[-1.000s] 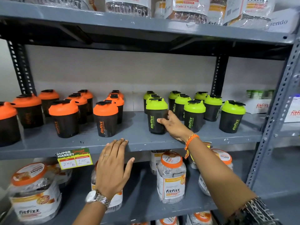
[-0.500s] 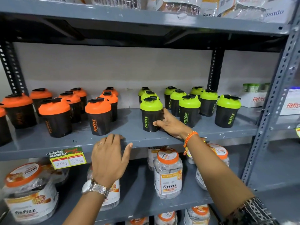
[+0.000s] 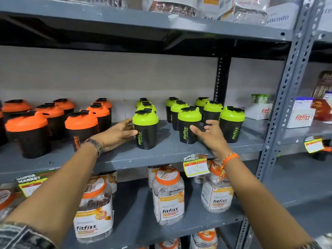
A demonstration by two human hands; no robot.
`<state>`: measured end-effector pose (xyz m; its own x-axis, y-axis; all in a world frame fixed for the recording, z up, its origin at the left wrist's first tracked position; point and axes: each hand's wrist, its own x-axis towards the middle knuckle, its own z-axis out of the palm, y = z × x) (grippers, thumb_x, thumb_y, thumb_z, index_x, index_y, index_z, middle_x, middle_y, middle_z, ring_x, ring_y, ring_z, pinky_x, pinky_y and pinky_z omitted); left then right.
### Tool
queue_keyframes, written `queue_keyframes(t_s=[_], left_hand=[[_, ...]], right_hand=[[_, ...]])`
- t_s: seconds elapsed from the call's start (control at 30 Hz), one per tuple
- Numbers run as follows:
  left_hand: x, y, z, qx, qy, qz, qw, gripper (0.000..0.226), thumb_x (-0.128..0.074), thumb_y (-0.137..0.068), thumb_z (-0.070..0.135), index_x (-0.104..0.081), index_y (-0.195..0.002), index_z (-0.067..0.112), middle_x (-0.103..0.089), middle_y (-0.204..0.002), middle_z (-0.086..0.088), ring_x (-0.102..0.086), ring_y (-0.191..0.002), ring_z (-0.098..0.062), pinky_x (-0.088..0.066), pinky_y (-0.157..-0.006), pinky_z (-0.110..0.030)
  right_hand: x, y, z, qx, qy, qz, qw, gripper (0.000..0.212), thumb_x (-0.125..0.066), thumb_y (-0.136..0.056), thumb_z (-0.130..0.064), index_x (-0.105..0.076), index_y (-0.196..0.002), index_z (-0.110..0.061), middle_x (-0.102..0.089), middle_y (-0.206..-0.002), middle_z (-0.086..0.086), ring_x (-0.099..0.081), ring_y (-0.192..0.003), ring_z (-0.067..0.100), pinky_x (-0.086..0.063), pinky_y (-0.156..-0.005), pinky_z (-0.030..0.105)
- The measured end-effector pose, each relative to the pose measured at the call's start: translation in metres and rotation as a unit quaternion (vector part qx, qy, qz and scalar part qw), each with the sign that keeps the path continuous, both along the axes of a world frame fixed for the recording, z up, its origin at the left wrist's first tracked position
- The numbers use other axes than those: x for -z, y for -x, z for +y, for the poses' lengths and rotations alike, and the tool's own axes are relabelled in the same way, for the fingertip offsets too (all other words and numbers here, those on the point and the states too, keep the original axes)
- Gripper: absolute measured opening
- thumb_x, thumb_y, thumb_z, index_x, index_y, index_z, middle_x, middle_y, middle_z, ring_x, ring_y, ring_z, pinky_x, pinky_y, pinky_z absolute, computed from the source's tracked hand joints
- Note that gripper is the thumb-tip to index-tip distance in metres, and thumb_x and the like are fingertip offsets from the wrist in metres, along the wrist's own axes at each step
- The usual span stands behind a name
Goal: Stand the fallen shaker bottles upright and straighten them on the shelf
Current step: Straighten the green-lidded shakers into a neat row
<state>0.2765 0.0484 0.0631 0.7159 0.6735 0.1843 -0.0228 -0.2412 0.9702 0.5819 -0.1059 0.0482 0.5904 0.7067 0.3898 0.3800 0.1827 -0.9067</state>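
Green-lidded shakers [image 3: 145, 129] stand between open hands, left [image 3: 117, 134] touching, right [image 3: 209, 134] touching.

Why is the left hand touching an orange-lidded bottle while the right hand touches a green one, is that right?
Not quite. The head view shows the left hand touching a green-lidded bottle, not an orange one. The right hand does touch another green-lidded bottle.
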Motion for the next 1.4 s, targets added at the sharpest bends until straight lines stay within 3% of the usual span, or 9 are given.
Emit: queue_keyframes(t_s=[0.1, 0.2, 0.3, 0.43, 0.63, 0.8, 0.97, 1.23, 1.4], left_hand=[[0.003, -0.005, 0.006, 0.014, 0.018, 0.004, 1.0, 0.077, -0.087, -0.071, 0.021, -0.052, -0.139, 0.016, -0.066, -0.138, -0.003, -0.059, -0.131, -0.019, -0.047, -0.111, -0.033], [0.01, -0.012, 0.003, -0.02, -0.002, 0.001, 1.0, 0.054, -0.076, -0.08, 0.016, -0.059, -0.131, 0.012, -0.071, -0.128, -0.004, -0.059, -0.128, -0.025, -0.045, -0.113, -0.04], [0.015, -0.018, -0.002, -0.06, -0.035, -0.007, 0.998, 0.067, -0.087, -0.07, 0.031, -0.063, -0.127, 0.009, -0.069, -0.132, -0.013, -0.063, -0.124, -0.027, -0.045, -0.114, -0.044], [0.017, -0.029, -0.013, -0.084, -0.078, 0.004, 0.993, 0.086, -0.092, -0.051, 0.056, -0.068, -0.121, 0.012, -0.075, -0.121, -0.01, -0.069, -0.115, -0.026, -0.053, -0.104, -0.036], [0.023, -0.035, -0.017, -0.113, -0.078, 0.002, 0.991, 0.04, -0.071, -0.088, 0.017, -0.06, -0.127, 0.011, -0.069, -0.131, -0.013, -0.063, -0.125, -0.027, -0.051, -0.106, -0.035], [0.026, -0.037, -0.022, -0.131, -0.099, 0.002, 0.986, 0.044, -0.07, -0.084, 0.024, -0.059, -0.126, 0.014, -0.068, -0.13, -0.013, -0.065, -0.119, -0.02, -0.049, -0.108, -0.038], [0.025, -0.04, -0.025, -0.128, -0.102, 0.027, 0.986, 0.025, -0.061, -0.095, 0.014, -0.062, -0.118, 0.023, -0.071, -0.119, 0.004, -0.067, -0.105, 0.0, -0.052, -0.088, -0.015], [0.024, -0.04, -0.026, -0.15, -0.107, 0.024, 0.983, 0.036, -0.071, -0.082, 0.03, -0.063, -0.116, 0.023, -0.069, -0.125, -0.009, -0.064, -0.113, -0.017, -0.05, -0.102, -0.037], [0.024, -0.04, -0.028, -0.145, -0.111, 0.025, 0.983, 0.026, -0.068, -0.089, 0.021, -0.064, -0.114, 0.025, -0.071, -0.116, 0.0, -0.066, -0.109, -0.01, -0.054, -0.092, -0.022]], right_hand=[[0.001, -0.013, 0.011, -0.092, 0.032, 0.012, 0.995, 0.073, -0.079, -0.08, -0.036, -0.038, -0.133, -0.008, -0.052, -0.122, 0.001, -0.054, -0.113, 0.011, -0.046, -0.092, 0.022], [-0.001, -0.024, 0.019, -0.157, 0.035, 0.014, 0.987, 0.069, -0.08, -0.075, -0.04, -0.046, -0.125, -0.005, -0.064, -0.124, 0.01, -0.064, -0.106, 0.011, -0.053, -0.088, 0.022], [-0.005, -0.034, 0.024, -0.187, 0.041, -0.012, 0.981, 0.05, -0.07, -0.089, -0.023, -0.05, -0.128, 0.0, -0.064, -0.12, 0.006, -0.062, -0.11, 0.015, -0.054, -0.086, 0.018], [-0.005, -0.04, 0.025, -0.245, 0.038, 0.024, 0.968, 0.046, -0.069, -0.086, -0.032, -0.054, -0.125, -0.012, -0.062, -0.133, 0.015, -0.059, -0.126, 0.025, -0.046, -0.108, 0.049], [-0.006, -0.041, 0.016, -0.272, 0.061, 0.064, 0.958, 0.036, -0.043, -0.104, -0.016, -0.043, -0.139, -0.014, -0.057, -0.135, 0.0, -0.054, -0.119, 0.007, -0.041, -0.099, 0.025], [-0.003, -0.047, 0.009, -0.28, 0.064, 0.086, 0.954, 0.052, -0.045, -0.103, -0.022, -0.03, -0.152, -0.01, -0.042, -0.155, 0.0, -0.04, -0.14, 0.014, -0.021, -0.119, 0.038], [-0.002, -0.045, 0.005, -0.28, 0.067, 0.072, 0.955, 0.044, -0.041, -0.105, -0.019, -0.037, -0.147, -0.009, -0.052, -0.142, 0.0, -0.049, -0.129, 0.012, -0.032, -0.114, 0.035], [0.002, -0.047, 0.005, -0.292, 0.059, 0.06, 0.953, 0.037, -0.042, -0.104, -0.023, -0.043, -0.142, -0.018, -0.054, -0.143, 0.002, -0.047, -0.135, 0.018, -0.026, -0.121, 0.049], [0.001, -0.046, 0.001, -0.29, 0.059, 0.046, 0.954, 0.028, -0.042, -0.105, -0.022, -0.047, -0.132, -0.026, -0.059, -0.129, -0.007, -0.049, -0.132, 0.017, -0.028, -0.12, 0.048]])
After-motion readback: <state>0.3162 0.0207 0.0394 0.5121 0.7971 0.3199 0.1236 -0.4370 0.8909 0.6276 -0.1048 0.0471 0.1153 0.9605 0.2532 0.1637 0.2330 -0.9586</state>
